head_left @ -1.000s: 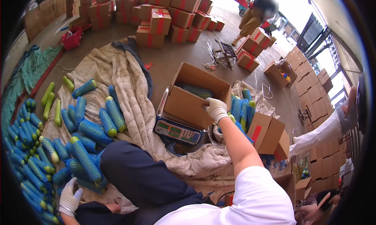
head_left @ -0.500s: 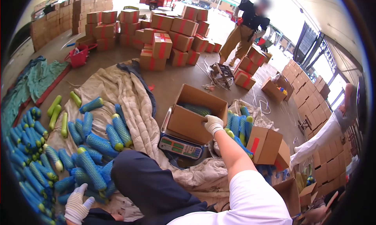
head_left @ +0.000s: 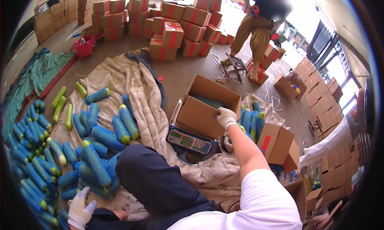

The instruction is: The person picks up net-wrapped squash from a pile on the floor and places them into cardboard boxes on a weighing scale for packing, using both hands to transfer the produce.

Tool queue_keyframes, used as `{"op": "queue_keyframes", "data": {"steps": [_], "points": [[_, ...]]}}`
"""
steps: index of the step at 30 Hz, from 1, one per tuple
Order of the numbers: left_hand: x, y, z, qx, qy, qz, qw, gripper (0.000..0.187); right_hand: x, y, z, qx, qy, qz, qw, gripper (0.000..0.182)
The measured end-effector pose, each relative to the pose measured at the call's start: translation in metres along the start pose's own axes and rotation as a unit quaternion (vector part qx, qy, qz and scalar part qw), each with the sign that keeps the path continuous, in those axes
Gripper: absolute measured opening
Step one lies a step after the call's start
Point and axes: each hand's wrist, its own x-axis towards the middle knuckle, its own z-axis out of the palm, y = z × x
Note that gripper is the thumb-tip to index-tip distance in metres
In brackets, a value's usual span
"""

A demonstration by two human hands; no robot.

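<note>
1. The right hand (head_left: 227, 119), in a white glove, had its fingers bent close together over the top edge of the cardboard box (head_left: 200, 120), and they held on to the near side, close to a corner; the thumb was hard to see

2. The left hand (head_left: 80, 210), in a white glove too, had its thumb and first finger spread wide; the netted vegetables (head_left: 96, 166) lay just past those fingertips, and I could not tell if they touched

3. The right arm (head_left: 249, 156) reached out straight and far, with the back of the hand facing up, and the left hand was low down, near the person's bent knee (head_left: 152, 174)

4. The box was open and sat on the scale (head_left: 191, 142), which poked out on the near side, to the left of the right fingers; something green in a net lay inside, just beyond those fingers

5. More vegetables in blue nets (head_left: 249, 121) lay to the right of the right fingers, and a box with red tape (head_left: 275, 144) stood near them

6. Half a second before, both hands looked the same, but the standing person (head_left: 250, 36), well beyond the right fingers, was behind the stool (head_left: 239, 66); now that person was closer, with a foot on each side of it
</note>
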Motion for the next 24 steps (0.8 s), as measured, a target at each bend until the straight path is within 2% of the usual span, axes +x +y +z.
{"op": "queue_keyframes", "data": {"steps": [7, 13, 19, 20, 24], "points": [[0.006, -0.002, 0.004, 0.002, -0.005, -0.014, 1.0, 0.06, -0.002, -0.002, -0.005, -0.006, -0.009, -0.002, 1.0, 0.037], [0.011, 0.002, 0.003, -0.012, -0.007, -0.028, 1.0, 0.058, -0.001, -0.002, -0.004, -0.033, -0.014, -0.005, 0.999, 0.046], [0.02, 0.013, 0.0, 0.006, -0.034, -0.025, 0.999, 0.054, -0.003, 0.002, 0.002, -0.007, 0.035, -0.019, 0.999, 0.045], [0.022, 0.016, -0.001, -0.005, -0.037, -0.025, 0.999, 0.054, -0.003, 0.001, 0.0, 0.003, 0.019, -0.011, 1.0, 0.046], [0.026, 0.015, 0.001, -0.026, -0.037, -0.008, 0.999, 0.052, -0.005, 0.001, 0.004, -0.02, 0.04, -0.013, 0.999, 0.045]]}}
